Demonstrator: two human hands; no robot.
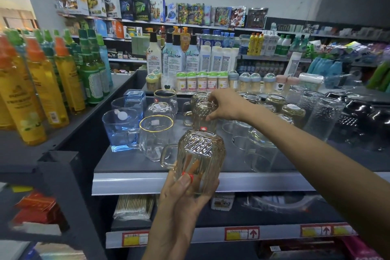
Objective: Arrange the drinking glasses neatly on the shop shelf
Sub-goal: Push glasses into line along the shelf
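My left hand [185, 192] grips an amber cut-glass mug [200, 158] upside down by its rim, in front of the shelf's front edge. My right hand [225, 105] reaches over the dark shelf [130, 164] and holds the base of a second amber patterned mug [203, 110], also upside down, in the middle row. To the left stand a blue mug [121, 129], a gold-rimmed clear mug [155, 135] and more mugs behind them. Clear tumblers [259, 152] stand inverted on the right.
Yellow and green bottles [42, 95] line a raised shelf on the left. Toothpick jars [202, 81] and lotion bottles stand behind the glasses. Tall textured glasses [325, 116] and black bowls [358, 120] fill the right. A lower shelf holds packets and price labels.
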